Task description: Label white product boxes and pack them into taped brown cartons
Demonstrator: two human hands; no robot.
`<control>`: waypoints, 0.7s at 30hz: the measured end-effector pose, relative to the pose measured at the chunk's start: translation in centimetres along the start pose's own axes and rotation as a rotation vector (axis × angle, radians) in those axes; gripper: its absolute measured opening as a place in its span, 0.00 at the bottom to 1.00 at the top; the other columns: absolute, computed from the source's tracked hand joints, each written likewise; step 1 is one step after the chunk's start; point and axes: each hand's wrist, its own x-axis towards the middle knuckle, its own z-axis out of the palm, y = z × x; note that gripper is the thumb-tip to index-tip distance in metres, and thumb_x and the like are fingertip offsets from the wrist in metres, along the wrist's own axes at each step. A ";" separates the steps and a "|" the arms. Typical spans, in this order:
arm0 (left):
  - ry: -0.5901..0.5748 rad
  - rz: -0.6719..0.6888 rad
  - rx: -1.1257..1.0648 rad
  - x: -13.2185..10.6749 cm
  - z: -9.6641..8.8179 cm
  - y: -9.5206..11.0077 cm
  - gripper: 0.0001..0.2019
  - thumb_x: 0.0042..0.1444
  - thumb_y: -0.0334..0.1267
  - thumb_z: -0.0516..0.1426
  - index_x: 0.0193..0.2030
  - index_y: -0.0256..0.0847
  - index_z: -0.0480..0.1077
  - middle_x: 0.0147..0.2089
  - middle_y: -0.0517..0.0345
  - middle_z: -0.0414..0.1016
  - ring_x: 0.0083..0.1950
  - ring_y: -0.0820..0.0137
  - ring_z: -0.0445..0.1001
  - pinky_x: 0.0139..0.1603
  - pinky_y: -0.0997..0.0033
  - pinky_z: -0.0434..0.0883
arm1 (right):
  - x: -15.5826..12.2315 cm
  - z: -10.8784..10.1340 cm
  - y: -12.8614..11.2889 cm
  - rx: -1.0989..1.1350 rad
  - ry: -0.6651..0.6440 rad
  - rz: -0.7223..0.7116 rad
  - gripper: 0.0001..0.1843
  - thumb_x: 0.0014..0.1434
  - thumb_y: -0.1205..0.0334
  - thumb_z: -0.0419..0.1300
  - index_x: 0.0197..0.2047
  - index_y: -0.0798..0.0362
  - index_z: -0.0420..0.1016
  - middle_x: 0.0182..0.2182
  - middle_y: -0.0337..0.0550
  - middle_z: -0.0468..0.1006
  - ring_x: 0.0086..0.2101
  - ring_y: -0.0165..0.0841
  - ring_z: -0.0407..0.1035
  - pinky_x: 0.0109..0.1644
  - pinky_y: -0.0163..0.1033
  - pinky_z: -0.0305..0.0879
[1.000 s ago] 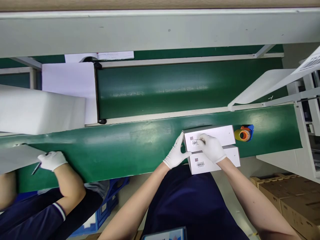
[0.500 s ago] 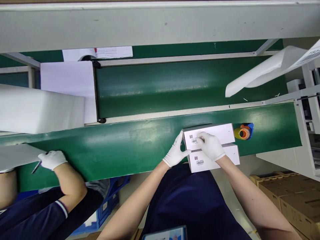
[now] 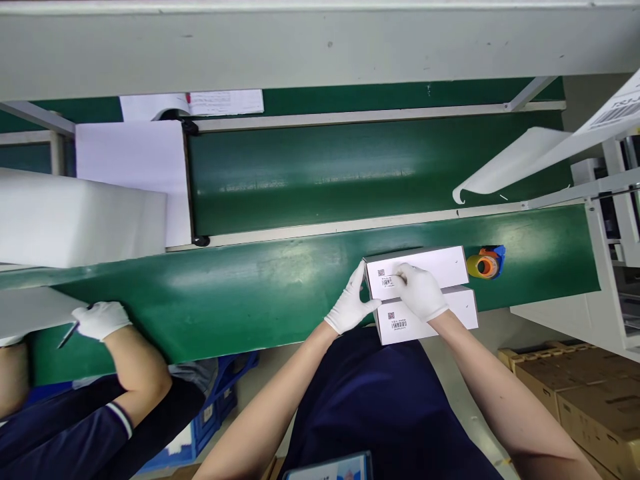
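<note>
Two long white boxes lie side by side on the green bench: the far box (image 3: 435, 265) and the near box (image 3: 450, 308). Each has a small square code and a barcode label toward its left end. My left hand (image 3: 351, 301), white-gloved, rests against the boxes' left ends, thumb and fingers apart. My right hand (image 3: 421, 292), also gloved, lies over both boxes. Its fingertips are pinched together at the barcode label (image 3: 387, 281) of the far box, covering part of it. Whatever is between those fingertips is hidden.
An orange and yellow tape roll in a blue holder (image 3: 487, 263) stands right of the boxes. A white printed sheet (image 3: 540, 157) hangs at upper right. At left, a co-worker's gloved hand (image 3: 104, 320) holds a pen. Cardboard cartons (image 3: 590, 393) sit on the floor at lower right.
The hanging sheet at upper right has shifted and its lower end now curls. My hands and the boxes hold nearly the same places; the whole view has slid slightly.
</note>
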 end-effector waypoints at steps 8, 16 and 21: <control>0.000 -0.011 0.005 0.1 0.0 -0.6 0.57 0.56 0.36 0.67 0.82 0.53 0.34 0.81 0.43 0.48 0.77 0.49 0.57 0.73 0.43 0.63 | -0.3 0.0 -1.7 -0.286 -0.068 0.076 0.05 0.67 0.59 0.55 0.42 0.49 0.72 0.35 0.45 0.81 0.34 0.39 0.75 0.39 0.42 0.64; -0.030 -0.096 -0.123 0.2 0.1 -0.1 0.58 0.55 0.40 0.69 0.82 0.51 0.35 0.81 0.42 0.47 0.76 0.46 0.59 0.72 0.42 0.63 | 2.1 0.2 -5.2 -0.539 0.195 -0.029 0.36 0.68 0.43 0.56 0.69 0.61 0.61 0.57 0.64 0.72 0.56 0.56 0.64 0.61 0.58 0.59; -0.059 -0.151 -0.282 0.4 0.4 0.6 0.61 0.54 0.42 0.70 0.82 0.51 0.32 0.81 0.45 0.48 0.77 0.46 0.56 0.73 0.44 0.63 | 4.2 3.9 -5.8 -0.455 0.233 -0.238 0.34 0.72 0.42 0.49 0.70 0.56 0.64 0.60 0.58 0.71 0.62 0.55 0.56 0.73 0.62 0.39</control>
